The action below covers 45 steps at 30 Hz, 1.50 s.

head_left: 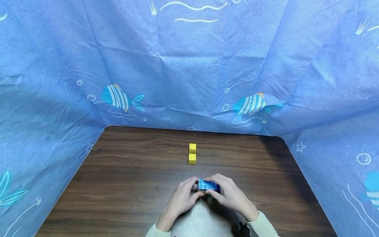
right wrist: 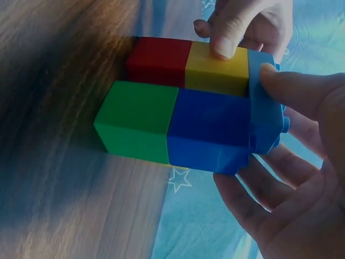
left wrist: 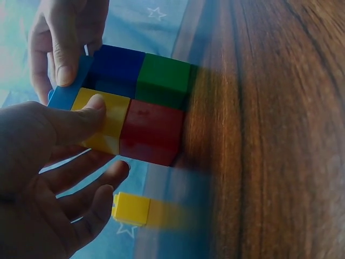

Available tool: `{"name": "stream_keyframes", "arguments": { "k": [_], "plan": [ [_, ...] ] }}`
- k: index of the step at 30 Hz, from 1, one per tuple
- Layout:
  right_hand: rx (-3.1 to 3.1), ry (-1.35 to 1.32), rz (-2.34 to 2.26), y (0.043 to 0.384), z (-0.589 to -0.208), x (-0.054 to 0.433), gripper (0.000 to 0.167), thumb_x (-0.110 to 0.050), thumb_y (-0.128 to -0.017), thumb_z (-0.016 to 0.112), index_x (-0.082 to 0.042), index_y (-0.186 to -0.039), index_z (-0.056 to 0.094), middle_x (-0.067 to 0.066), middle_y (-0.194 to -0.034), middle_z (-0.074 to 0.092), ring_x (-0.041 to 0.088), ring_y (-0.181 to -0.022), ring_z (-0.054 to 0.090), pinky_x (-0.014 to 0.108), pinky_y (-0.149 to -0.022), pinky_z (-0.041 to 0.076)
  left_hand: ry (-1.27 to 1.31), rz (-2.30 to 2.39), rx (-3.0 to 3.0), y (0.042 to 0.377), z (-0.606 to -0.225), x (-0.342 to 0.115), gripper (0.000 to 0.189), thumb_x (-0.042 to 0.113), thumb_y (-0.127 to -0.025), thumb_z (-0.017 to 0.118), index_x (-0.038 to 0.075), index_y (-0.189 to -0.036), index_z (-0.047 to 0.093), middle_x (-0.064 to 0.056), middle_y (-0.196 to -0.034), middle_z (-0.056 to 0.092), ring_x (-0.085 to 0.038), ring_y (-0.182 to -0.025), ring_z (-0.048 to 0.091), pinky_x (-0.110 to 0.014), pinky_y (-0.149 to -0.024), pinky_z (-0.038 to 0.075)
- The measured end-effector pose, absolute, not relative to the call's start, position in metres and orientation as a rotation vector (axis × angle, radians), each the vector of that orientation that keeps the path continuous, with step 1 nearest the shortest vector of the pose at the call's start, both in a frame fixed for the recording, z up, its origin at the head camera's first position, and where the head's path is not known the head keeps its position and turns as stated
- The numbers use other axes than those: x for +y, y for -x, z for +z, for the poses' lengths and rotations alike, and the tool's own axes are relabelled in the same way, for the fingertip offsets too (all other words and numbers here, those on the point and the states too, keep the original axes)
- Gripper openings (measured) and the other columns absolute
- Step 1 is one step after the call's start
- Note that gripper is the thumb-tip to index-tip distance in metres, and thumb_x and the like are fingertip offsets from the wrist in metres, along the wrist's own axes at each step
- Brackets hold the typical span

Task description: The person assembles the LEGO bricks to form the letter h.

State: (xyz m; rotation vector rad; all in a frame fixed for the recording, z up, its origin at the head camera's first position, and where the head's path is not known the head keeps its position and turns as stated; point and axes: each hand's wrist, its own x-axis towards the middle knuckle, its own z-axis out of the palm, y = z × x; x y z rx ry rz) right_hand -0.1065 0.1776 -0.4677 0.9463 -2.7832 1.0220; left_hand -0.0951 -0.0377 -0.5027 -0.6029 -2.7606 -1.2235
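Two short stacks of toy building blocks stand side by side on the table. In one a yellow block point(left wrist: 110, 121) tops a red block point(left wrist: 151, 129); in the other a dark blue block point(right wrist: 210, 127) tops a green block point(right wrist: 137, 113). Across both tops lies a light blue brick point(head_left: 207, 185), studs facing up. My left hand point(head_left: 185, 196) pinches the yellow block, its thumb flat on the near face. With thumb and fingers, my right hand point(head_left: 229, 194) grips the light blue brick. Whether that brick is fully seated on the dark blue block is hard to tell.
Farther back on the brown wooden table point(head_left: 133, 171), two yellow blocks point(head_left: 192, 159) stand in a line beyond the hands. A blue cloth point(head_left: 189, 72) with fish prints hangs around the table's back and sides.
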Motion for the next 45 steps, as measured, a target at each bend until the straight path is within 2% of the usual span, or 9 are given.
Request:
{"name": "stream_keyframes", "arguments": {
  "k": [9,14,20,26,38,45],
  "plan": [
    [-2.781,-1.0,0.963,0.106,-0.467,0.18,0.036,-0.024,-0.092,0.076,-0.021,-0.127,0.066,-0.008,-0.117,0.07,0.004,-0.1,0.065,0.031,-0.082,0.058,0.622,-1.205,-2.787,0.096,-0.502,-0.04,0.036,0.029,-0.088,0.08,0.019,-0.118,0.065,0.005,-0.106,0.071,-0.011,-0.091,0.069,-0.028,-0.076,0.053],
    [-2.813,-0.953,0.96,0.107,-0.467,0.183,0.039,-0.029,-0.094,0.074,-0.018,-0.13,0.065,-0.006,-0.118,0.07,0.005,-0.101,0.065,0.031,-0.082,0.057,0.656,-1.149,-2.823,0.098,-0.5,-0.041,0.04,0.032,-0.089,0.079,0.017,-0.122,0.065,0.004,-0.106,0.069,-0.011,-0.088,0.065,-0.026,-0.074,0.052],
    [-2.884,-0.832,0.933,0.108,-0.464,0.191,0.039,-0.035,-0.096,0.071,-0.019,-0.131,0.065,-0.007,-0.118,0.069,0.006,-0.101,0.065,0.033,-0.083,0.058,0.689,-1.145,-2.84,0.102,-0.501,-0.045,0.04,0.03,-0.091,0.077,0.013,-0.125,0.065,-0.002,-0.111,0.071,-0.015,-0.097,0.066,-0.032,-0.081,0.055],
    [-2.856,-0.772,0.91,0.108,-0.46,0.209,0.04,-0.026,-0.092,0.076,-0.018,-0.13,0.066,-0.007,-0.119,0.07,0.006,-0.102,0.067,0.034,-0.083,0.059,0.672,-1.134,-2.82,0.109,-0.505,-0.05,0.036,0.022,-0.093,0.073,0.007,-0.124,0.066,-0.007,-0.11,0.071,-0.021,-0.099,0.067,-0.037,-0.085,0.055],
    [-2.863,-0.744,0.945,0.106,-0.462,0.23,0.041,-0.021,-0.092,0.076,-0.016,-0.13,0.065,-0.006,-0.122,0.069,0.007,-0.104,0.066,0.033,-0.084,0.058,0.498,-0.979,-2.783,0.137,-0.503,-0.068,0.026,0.021,-0.094,0.071,0.01,-0.118,0.069,-0.006,-0.108,0.071,-0.02,-0.094,0.069,-0.041,-0.079,0.057],
    [-2.862,-0.792,0.97,0.104,-0.47,0.232,0.039,-0.019,-0.092,0.076,-0.016,-0.129,0.065,-0.005,-0.121,0.068,0.008,-0.103,0.066,0.032,-0.083,0.058,0.357,-0.913,-2.775,0.165,-0.509,-0.065,0.039,0.02,-0.093,0.072,0.01,-0.13,0.064,-0.008,-0.12,0.064,-0.027,-0.103,0.067,-0.046,-0.083,0.056]
  ]
}}
